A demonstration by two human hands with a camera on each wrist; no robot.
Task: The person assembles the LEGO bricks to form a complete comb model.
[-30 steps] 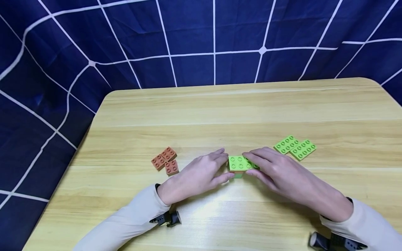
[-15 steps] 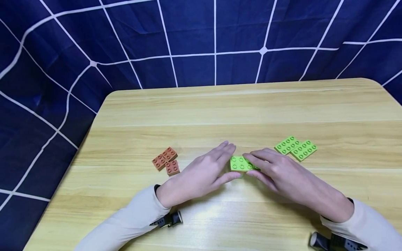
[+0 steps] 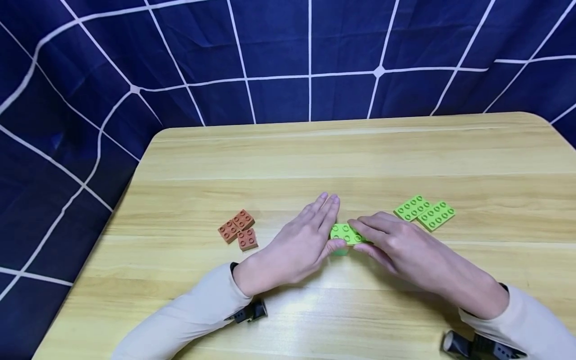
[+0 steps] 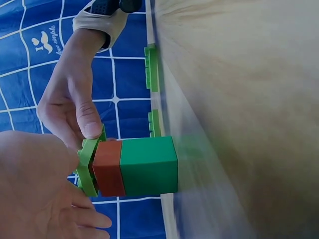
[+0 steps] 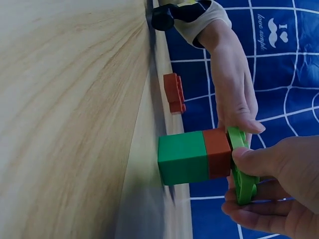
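A small stack stands on the table between my hands: a dark green block (image 4: 150, 166) at the bottom, an orange-brown brick (image 4: 107, 169) on it, and a lime green studded plate (image 3: 340, 232) on top. In both wrist views the plate looks slightly tilted against the brick. My right hand (image 3: 396, 242) pinches the plate's right part, thumb in front and fingers behind. My left hand (image 3: 302, 242) is at the plate's left end, its fingers straight and pointing away, its thumb near the front edge; whether it presses the plate is hard to tell.
Several orange-brown bricks (image 3: 247, 239) lie grouped to the left on the wooden table (image 3: 288, 160). Two more lime plates (image 3: 436, 215) lie at the right, behind my right hand. A blue cloth with white lines (image 3: 274, 50) hangs beyond the table's far edge.
My left hand has shifted right and forward against the plate's left end, its fingers straightening away from me. My right hand keeps its pinch with little movement.
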